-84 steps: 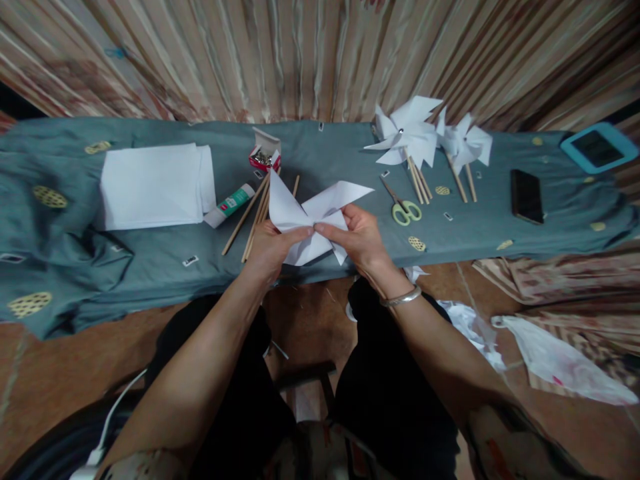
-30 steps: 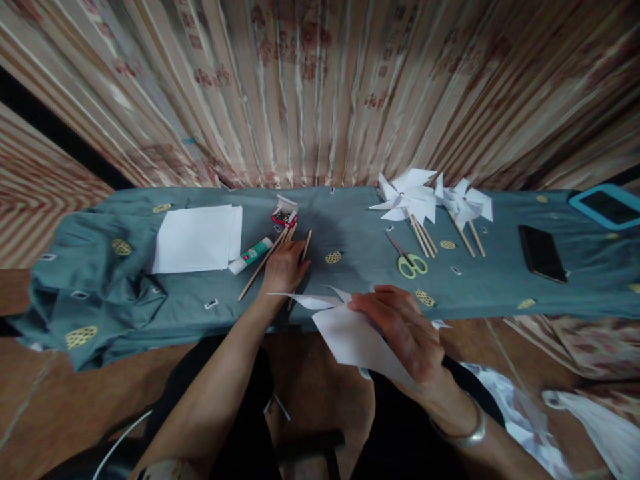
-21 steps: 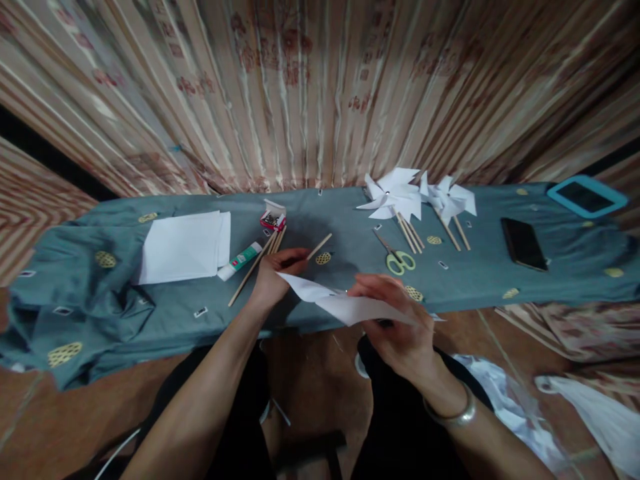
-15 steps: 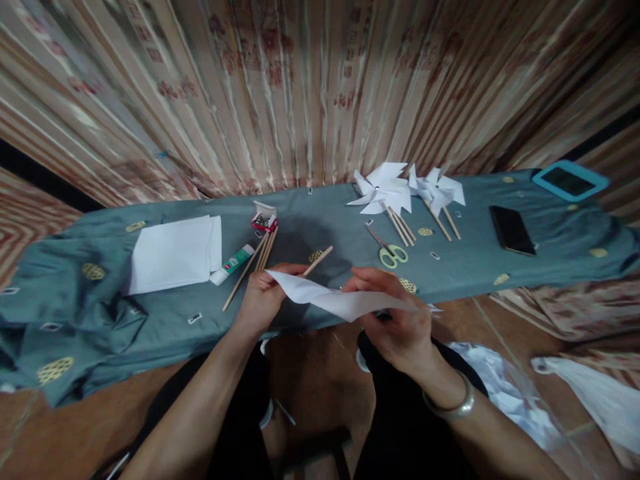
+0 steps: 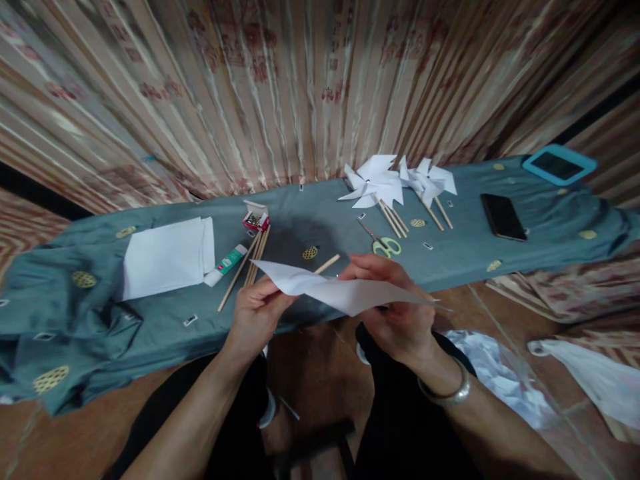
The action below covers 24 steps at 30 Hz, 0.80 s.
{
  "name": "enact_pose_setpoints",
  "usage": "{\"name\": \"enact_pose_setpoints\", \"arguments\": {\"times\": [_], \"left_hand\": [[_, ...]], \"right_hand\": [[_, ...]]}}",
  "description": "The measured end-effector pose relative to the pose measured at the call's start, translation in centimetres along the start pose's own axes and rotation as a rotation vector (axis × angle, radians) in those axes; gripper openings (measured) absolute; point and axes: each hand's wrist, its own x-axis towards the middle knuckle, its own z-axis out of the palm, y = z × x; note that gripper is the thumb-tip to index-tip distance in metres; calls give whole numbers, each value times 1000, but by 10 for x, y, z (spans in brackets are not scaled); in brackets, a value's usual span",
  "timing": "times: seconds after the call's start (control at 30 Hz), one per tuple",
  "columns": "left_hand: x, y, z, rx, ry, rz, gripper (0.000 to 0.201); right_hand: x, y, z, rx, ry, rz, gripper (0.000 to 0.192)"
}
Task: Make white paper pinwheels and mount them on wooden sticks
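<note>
A white paper pinwheel, seen nearly edge-on, is held between my two hands above the front edge of the table. My left hand is closed at its left end, around a wooden stick whose tip pokes out behind the paper; the rest of the stick is hidden. My right hand grips the paper from the right, with thumb below and bent fingers behind; the fingertips are partly covered. Green-handled scissors lie just beyond my right hand. Several loose wooden sticks lie beyond my left hand.
Finished white pinwheels on sticks lie at the back. A small red box of metal pins, a glue stick and white paper sheets are at left. A black phone and a blue-framed device are at right.
The pinwheel has tilted and shifted slightly left, covering more of the stick. The stick's tip has moved a little right and down. Both hands keep their hold.
</note>
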Motion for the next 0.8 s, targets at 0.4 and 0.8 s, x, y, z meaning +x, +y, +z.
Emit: {"name": "enact_pose_setpoints", "arguments": {"times": [0.4, 0.8], "left_hand": [[-4, 6, 8, 30, 11, -20, 22], [-7, 8, 9, 24, -7, -13, 20]], "right_hand": [[-8, 7, 0, 119, 42, 46, 41], [-13, 12, -2, 72, -4, 98, 41]]}}
